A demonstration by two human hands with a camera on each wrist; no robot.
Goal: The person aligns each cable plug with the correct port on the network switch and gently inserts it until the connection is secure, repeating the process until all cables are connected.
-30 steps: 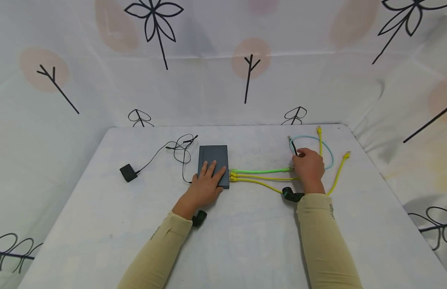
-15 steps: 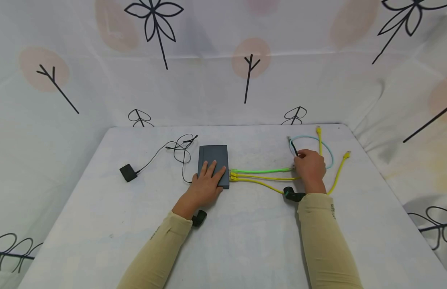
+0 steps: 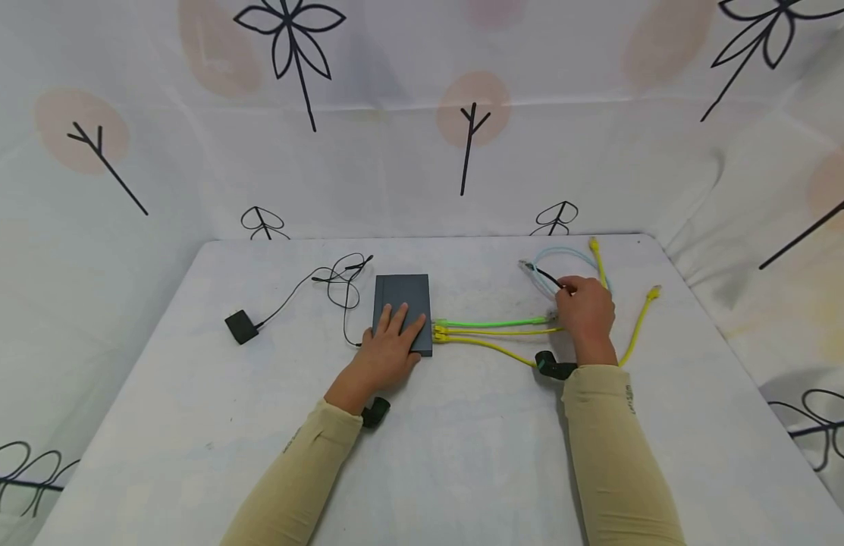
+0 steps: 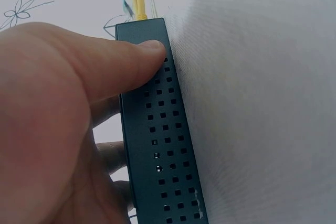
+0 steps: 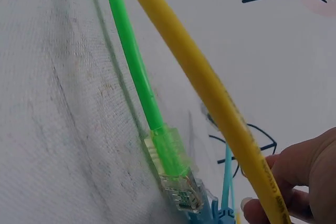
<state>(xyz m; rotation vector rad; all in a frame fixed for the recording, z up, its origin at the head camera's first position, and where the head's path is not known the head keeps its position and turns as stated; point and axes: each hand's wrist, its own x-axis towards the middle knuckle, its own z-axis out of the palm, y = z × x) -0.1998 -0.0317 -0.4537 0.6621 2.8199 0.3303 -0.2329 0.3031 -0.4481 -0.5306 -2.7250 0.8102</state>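
My left hand [image 3: 384, 350] lies on the dark grey network switch [image 3: 403, 292], fingers spread across its top. In the left wrist view, the thumb [image 4: 142, 59] presses against the perforated side [image 4: 168, 129]. Yellow network cables [image 3: 486, 346] and a green network cable [image 3: 490, 324] run from the switch's right side toward my right hand [image 3: 585, 311]. That hand pinches a black cable [image 3: 547, 278] with a clear plug pointing left. A light-blue cable [image 3: 565, 249] loops behind the hand. In the right wrist view, the green cable's clear plug [image 5: 181, 192] shows beside a blue connector [image 5: 224, 213].
At the left lies a black power adapter [image 3: 242, 327], its thin cord [image 3: 343, 280] tangled and running to the switch. Two yellow plug ends [image 3: 654, 293] stick out beyond the right hand. A white cloth with plant prints [image 3: 387, 167] hangs behind the table.
The black cable's plug end has swung left. The light-blue loop and the far yellow plug have shifted left too. My left hand and the switch stay put.
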